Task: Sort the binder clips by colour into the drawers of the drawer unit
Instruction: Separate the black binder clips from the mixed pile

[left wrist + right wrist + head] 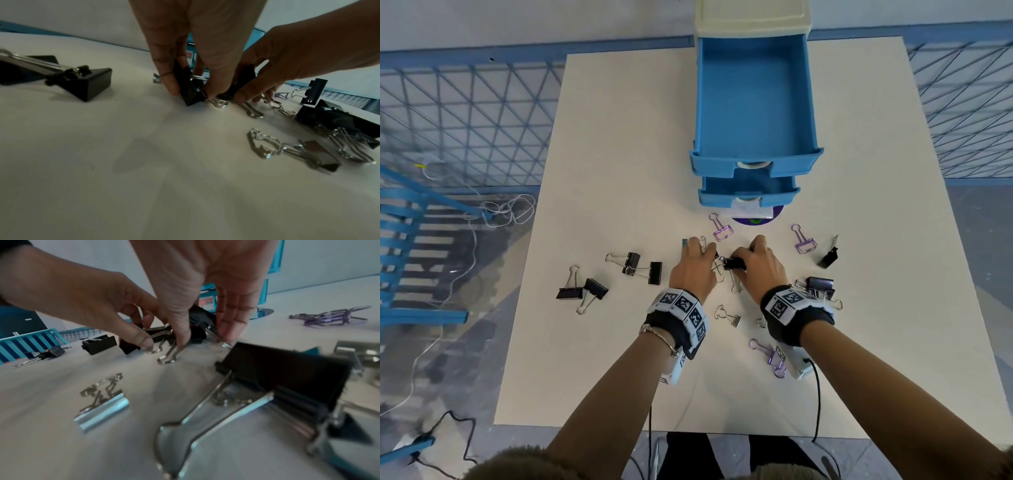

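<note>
The blue drawer unit stands at the table's far side with its top drawer (753,102) pulled wide open and the second drawer (748,192) partly out. At the table's middle my left hand (697,263) pinches a small black binder clip (191,94) that touches the table. Beside it my right hand (760,260) pinches another black clip (734,263), whose wire handles (223,344) touch the table. The two clips sit close together with their wire handles overlapping. Purple clips (722,232) (805,245) (770,356) and a silver clip (732,320) lie loose around the hands.
Several black clips lie to the left (631,263) (570,293), one stands at the right (828,257), and a pile (820,286) sits by my right wrist. A purple disc (756,221) lies under the drawer unit. Blue mesh fencing (465,113) and floor cables (510,209) flank the table.
</note>
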`<state>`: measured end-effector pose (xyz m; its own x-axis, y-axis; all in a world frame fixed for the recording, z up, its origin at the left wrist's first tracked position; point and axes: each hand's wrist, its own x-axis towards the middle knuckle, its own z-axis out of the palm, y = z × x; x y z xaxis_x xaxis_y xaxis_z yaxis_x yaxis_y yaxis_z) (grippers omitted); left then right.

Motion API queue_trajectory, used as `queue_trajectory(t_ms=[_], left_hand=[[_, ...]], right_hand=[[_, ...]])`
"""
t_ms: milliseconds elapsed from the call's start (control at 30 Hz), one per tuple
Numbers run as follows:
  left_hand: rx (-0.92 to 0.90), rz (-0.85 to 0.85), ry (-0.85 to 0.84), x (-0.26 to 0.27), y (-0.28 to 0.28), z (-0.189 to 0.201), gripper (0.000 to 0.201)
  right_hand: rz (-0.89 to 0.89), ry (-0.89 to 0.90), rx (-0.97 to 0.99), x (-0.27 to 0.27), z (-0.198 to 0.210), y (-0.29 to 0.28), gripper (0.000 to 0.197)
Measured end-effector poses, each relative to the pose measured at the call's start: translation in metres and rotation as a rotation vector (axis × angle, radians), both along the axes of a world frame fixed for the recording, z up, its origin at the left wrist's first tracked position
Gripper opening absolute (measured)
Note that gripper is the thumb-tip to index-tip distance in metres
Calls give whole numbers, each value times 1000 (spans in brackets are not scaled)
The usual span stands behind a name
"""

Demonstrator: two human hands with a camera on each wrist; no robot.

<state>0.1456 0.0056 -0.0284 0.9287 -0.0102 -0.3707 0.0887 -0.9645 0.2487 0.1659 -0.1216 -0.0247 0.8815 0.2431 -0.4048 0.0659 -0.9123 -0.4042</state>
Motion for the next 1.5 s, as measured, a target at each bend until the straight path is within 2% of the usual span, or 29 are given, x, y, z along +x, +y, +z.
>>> queue_trajectory(t_ms=[100, 200, 300, 400, 467, 533, 633, 767, 900, 1000, 1200, 1333, 1500], left_hand=[[-61, 58, -16, -6, -1, -6, 36], [-51, 47, -26, -14, 1, -10, 35], [-23, 4, -108, -24, 5, -10, 42], [59, -90, -90, -31, 8, -10, 60], [57, -72, -138, -38, 13, -12, 65], [-13, 16, -157, -50, 20, -6, 60], [-120, 236, -42, -72, 39, 2, 50], [-203, 524, -90, -100, 76, 4, 49], [-226, 686, -103, -111, 107, -2, 46], [-246, 742, -124, -112, 119, -6, 46], [-247, 714, -192, -120, 127, -12, 52], [-258, 646, -259, -127, 118, -8, 50], [-280, 450, -332, -115, 73, 7, 42]], right_hand=[[12, 24, -12, 2, -2, -4, 26], [4, 46, 9, 1, -1, -9, 27], [-35, 45, 40, 2, 4, -15, 28], [-46, 36, 75, 3, 10, -16, 27], [-28, 26, 92, 1, 16, -11, 27], [-1, 26, 112, -1, 23, 0, 26], [56, 49, 149, -8, 32, 26, 25], [134, 127, 176, -27, 32, 76, 24], [164, 191, 175, -47, 24, 124, 23], [126, 193, 185, -56, 17, 144, 27], [118, 164, 295, -64, 17, 147, 50], [108, 106, 316, -60, 25, 112, 43], [-43, -71, 348, -49, 34, 20, 29]])
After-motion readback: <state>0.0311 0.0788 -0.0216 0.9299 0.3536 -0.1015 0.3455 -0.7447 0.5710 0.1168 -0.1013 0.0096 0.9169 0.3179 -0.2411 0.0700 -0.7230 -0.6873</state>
